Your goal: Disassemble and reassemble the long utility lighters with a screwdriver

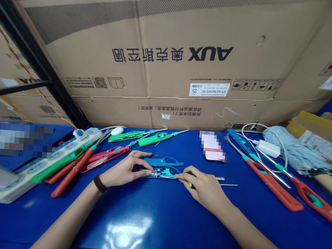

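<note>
My left hand [125,170] pinches the left end of a small clear and teal lighter mechanism [162,173] lying on the blue table [152,223]. My right hand [204,187] grips its right end, fingers curled, with a thin metal rod [222,179] sticking out to the right. A small yellow-tipped thing shows under the right fingers. A blue lighter shell [164,162] lies just behind the mechanism. A black band circles my left wrist.
Green, red and orange long lighters [73,163] lie at the left beside a white power strip [36,168]. More orange and blue lighters [276,187] lie at right, with a white charger [268,148], a folded umbrella [298,154] and a phone [213,147]. Cardboard boxes [171,56] stand behind.
</note>
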The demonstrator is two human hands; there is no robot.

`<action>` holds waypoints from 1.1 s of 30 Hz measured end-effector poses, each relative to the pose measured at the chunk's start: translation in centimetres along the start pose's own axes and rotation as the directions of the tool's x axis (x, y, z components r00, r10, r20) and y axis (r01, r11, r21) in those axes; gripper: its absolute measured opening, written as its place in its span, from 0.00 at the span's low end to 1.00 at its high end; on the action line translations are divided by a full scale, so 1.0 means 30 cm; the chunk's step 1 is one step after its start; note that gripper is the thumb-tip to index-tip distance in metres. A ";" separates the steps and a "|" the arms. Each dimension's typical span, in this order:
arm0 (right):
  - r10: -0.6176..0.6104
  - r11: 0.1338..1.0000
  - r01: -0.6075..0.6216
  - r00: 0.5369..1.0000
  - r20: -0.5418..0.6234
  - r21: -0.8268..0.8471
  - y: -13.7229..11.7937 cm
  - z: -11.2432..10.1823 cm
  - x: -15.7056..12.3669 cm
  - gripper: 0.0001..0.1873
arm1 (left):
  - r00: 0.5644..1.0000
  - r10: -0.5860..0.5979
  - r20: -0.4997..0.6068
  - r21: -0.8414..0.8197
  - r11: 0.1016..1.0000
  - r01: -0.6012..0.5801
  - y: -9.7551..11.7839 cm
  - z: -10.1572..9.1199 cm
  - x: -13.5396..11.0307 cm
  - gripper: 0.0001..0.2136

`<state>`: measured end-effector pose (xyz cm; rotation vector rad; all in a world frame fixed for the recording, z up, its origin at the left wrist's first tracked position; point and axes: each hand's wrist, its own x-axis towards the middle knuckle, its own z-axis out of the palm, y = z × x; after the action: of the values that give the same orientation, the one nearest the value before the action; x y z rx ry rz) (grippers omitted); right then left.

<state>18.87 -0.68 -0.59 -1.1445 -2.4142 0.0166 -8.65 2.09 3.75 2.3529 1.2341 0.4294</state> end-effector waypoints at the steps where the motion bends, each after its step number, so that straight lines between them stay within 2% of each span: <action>1: 0.000 1.000 0.000 1.000 0.001 0.004 0.001 0.000 0.001 0.13 | 1.000 0.004 0.002 -0.008 1.000 -0.004 0.000 0.002 0.000 0.09; 8: 0.001 1.000 -0.001 1.000 0.003 0.017 0.003 -0.001 0.000 0.13 | 0.996 0.042 -0.078 0.021 0.999 -0.040 0.001 0.022 0.007 0.08; 17: 0.004 1.000 -0.004 1.000 0.009 0.008 0.002 -0.004 0.001 0.13 | 0.991 0.000 -0.132 -0.042 0.999 -0.006 0.014 0.054 0.013 0.07; 25: 0.013 1.000 -0.013 1.000 0.021 0.016 0.000 -0.008 0.003 0.13 | 0.995 -0.060 -0.079 -0.032 0.998 0.057 0.000 0.049 0.010 0.09; 29: 0.009 1.000 -0.009 1.000 0.029 0.008 -0.002 -0.011 0.003 0.14 | 0.995 -0.045 -0.084 0.012 0.999 0.046 -0.005 0.039 0.005 0.10; 33: 0.005 1.000 -0.005 1.000 0.021 0.011 -0.002 -0.011 0.003 0.13 | 0.999 -0.030 -0.028 0.012 0.999 0.030 0.002 0.027 0.003 0.09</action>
<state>18.91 -0.73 -0.24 -1.1510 -2.4269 0.0435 -8.18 1.95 3.10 2.3432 1.2864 0.4466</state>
